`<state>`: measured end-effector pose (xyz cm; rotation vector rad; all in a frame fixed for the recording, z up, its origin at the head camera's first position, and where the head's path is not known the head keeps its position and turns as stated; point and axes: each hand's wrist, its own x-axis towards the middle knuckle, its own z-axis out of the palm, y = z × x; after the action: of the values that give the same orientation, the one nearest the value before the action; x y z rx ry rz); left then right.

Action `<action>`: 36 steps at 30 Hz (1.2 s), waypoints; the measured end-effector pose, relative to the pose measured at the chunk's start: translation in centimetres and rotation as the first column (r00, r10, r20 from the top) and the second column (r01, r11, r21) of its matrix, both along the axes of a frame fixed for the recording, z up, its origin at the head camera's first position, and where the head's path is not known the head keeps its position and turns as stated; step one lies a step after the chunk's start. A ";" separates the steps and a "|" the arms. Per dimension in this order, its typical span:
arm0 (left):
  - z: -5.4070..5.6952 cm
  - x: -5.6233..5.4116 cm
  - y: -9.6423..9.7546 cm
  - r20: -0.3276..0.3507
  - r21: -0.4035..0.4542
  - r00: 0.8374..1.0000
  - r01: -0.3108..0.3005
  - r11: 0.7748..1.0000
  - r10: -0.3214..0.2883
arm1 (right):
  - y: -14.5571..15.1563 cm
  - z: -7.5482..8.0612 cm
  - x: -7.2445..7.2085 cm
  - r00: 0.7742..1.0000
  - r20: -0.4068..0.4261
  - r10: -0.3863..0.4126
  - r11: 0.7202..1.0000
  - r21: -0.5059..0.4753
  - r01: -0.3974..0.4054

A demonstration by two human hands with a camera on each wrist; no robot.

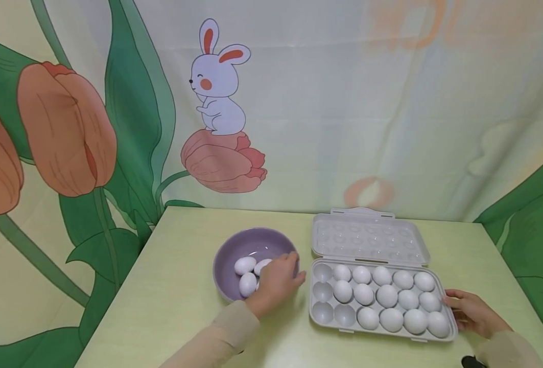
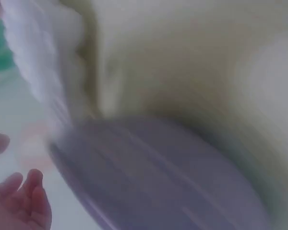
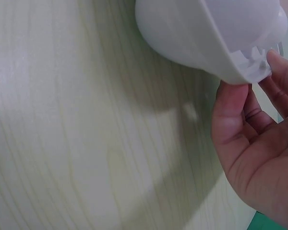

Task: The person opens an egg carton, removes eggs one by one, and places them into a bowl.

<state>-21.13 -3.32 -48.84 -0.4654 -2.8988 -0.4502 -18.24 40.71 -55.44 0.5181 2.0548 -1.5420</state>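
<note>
My left hand (image 1: 278, 281) hovers over the right side of a purple bowl (image 1: 225, 263), fingers loosely bent, with no held thing visible. Several white eggs (image 1: 245, 266) lie in that bowl, partly hidden by the hand. In the left wrist view the fingers of the left hand (image 2: 21, 201) show beside the blurred bowl (image 2: 158, 177). To the right, a pale egg carton (image 1: 323, 292) stands with its lid folded back, eggs (image 1: 387, 296) in most cells and bare cells at its left end. My right hand (image 1: 475, 312) pinches the carton's right edge between thumb and fingers.
Behind the carton's tray its clear lid (image 1: 368, 237) lies flat on the light wooden table (image 1: 161, 306). A printed curtain (image 1: 308, 128) with a rabbit and tulips hangs along the table's back edge. A small dark object (image 1: 473, 362) shows by the right wrist.
</note>
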 end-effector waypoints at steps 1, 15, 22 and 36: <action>0.1 0.3 0.7 0.006 0.024 0.999 0.034 0.999 -0.034 | 0.0 0.0 0.0 1.000 -0.001 -0.003 1.000 0.000 0.003; -4.4 1.7 8.3 0.254 0.133 0.967 -0.017 0.991 -0.018 | 0.5 -0.9 -0.3 1.000 -0.003 -0.006 1.000 0.000 0.006; -5.5 1.6 9.7 0.246 0.101 0.967 -0.096 0.990 0.069 | 0.1 -0.2 0.0 1.000 -0.023 -0.001 1.000 -0.007 0.001; -6.4 1.3 10.3 0.206 0.088 0.970 -0.148 0.985 0.128 | 0.1 -0.2 0.2 1.000 -0.024 0.003 1.000 -0.015 -0.003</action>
<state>-19.80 6.99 -55.28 -0.2114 -3.0536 -0.6553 -18.07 40.77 -55.62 0.4930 2.0596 -1.5680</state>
